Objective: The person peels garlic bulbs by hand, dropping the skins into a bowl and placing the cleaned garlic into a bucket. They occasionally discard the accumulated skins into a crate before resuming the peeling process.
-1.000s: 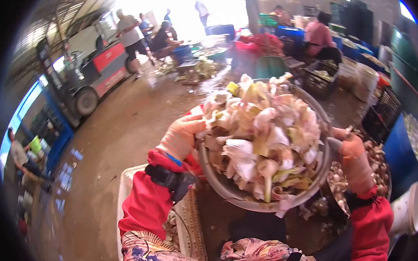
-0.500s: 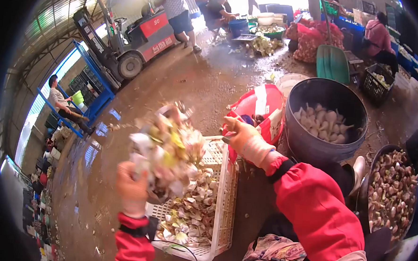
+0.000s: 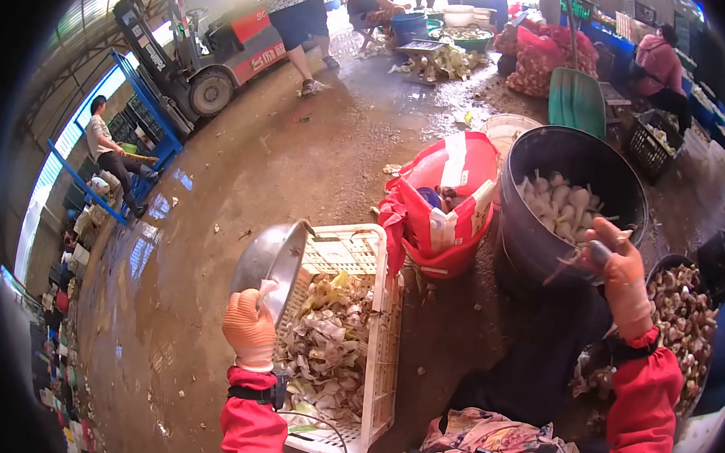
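My left hand [image 3: 249, 329], in an orange-striped glove, grips the rim of a shiny metal bowl [image 3: 264, 264]. The bowl is tipped on its side over the left part of a white plastic crate [image 3: 385, 342]. Dry garlic skins and leaf scraps [image 3: 328, 339] lie in the crate. My right hand [image 3: 622, 277], gloved too, is closed beside the near right rim of a dark bucket [image 3: 533, 260]. Something small and grey shows at its fingers, too blurred to name. White garlic bulbs [image 3: 556, 205] with stems lie inside the bucket.
A red and white bag [image 3: 443, 169] stands in a red bucket beyond the crate. Unpeeled garlic [image 3: 682, 313] fills a tub at right. A green shovel [image 3: 578, 102], a forklift [image 3: 223, 67] and several people, one seated on a blue frame [image 3: 108, 143], are farther off.
The skins and scraps heaped at my left hand have dropped out, and the bowl now shows bare. My right hand has swung right, from the red bag to the dark bucket.
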A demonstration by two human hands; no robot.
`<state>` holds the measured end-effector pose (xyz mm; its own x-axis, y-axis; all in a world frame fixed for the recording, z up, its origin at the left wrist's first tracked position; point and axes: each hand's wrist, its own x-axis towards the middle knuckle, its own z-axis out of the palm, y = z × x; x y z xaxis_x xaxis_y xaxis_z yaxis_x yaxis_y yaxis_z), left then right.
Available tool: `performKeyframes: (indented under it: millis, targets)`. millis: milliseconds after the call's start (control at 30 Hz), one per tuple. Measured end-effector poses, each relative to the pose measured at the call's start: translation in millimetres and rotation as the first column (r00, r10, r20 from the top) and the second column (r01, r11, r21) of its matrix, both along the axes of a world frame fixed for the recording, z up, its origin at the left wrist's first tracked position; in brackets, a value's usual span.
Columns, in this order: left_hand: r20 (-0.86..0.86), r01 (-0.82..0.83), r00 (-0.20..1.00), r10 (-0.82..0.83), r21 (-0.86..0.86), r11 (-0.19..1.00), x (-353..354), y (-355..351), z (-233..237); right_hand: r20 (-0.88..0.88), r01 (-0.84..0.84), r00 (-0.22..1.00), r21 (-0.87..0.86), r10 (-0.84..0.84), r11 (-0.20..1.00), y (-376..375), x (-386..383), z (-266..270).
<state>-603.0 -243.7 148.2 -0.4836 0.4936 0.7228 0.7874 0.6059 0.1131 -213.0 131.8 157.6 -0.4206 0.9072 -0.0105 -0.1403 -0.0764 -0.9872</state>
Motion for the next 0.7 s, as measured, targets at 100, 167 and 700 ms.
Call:
performKeyframes:
  millis: [100,167,700]
  targets:
    - [-0.056,-0.009,0.998,0.016,0.116,0.993,-1,-6,18,-0.024,0.097,0.995,-0.011,-0.097,0.995,1,27,9]
    - [-0.018,-0.036,0.999,0.039,0.172,0.984,-1,-8,27,-0.079,0.147,0.986,-0.003,-0.146,0.989,2,50,9]
    - [0.424,-0.115,0.825,-0.374,0.774,0.622,22,-37,54,-0.186,0.555,0.8,-0.135,-0.571,0.821,-1,296,-85]
